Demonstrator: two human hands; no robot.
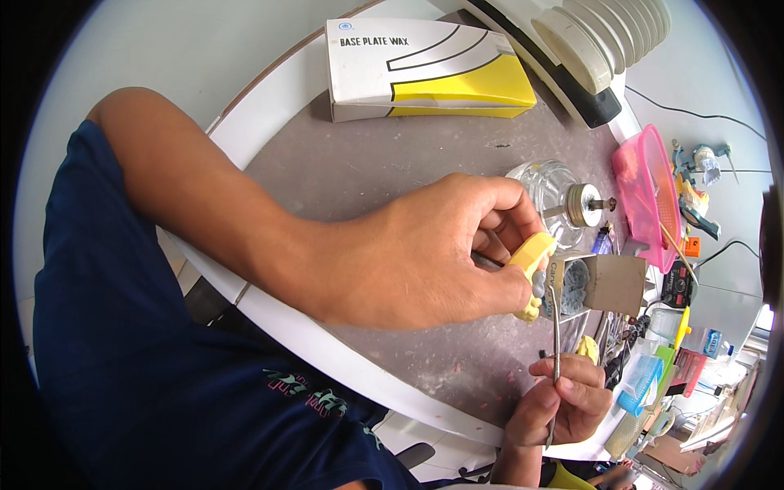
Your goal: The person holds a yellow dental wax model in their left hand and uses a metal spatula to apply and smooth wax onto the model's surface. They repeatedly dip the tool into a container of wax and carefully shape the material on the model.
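Note:
My left hand (416,257) reaches in from the left, its thumb and fingers closed around a small yellow dental cast (532,251). A grey patch (539,284), which looks like wax, sits on the cast near the thumb tip. Lower right, my right hand (567,400) pinches a thin metal carving tool (557,343) between thumb and fingers. The tool stands nearly upright, its upper end beside the grey patch; whether it touches cannot be told. Behind the cast is an open small carton (616,284) with grey material inside.
A glass spirit lamp (555,192) stands just beyond my left hand. Farther back lies a white and yellow box (429,77), near a ribbed white hose (604,37). A pink basket (645,192), dental articulators (698,200) and a blue container (641,384) crowd the right side.

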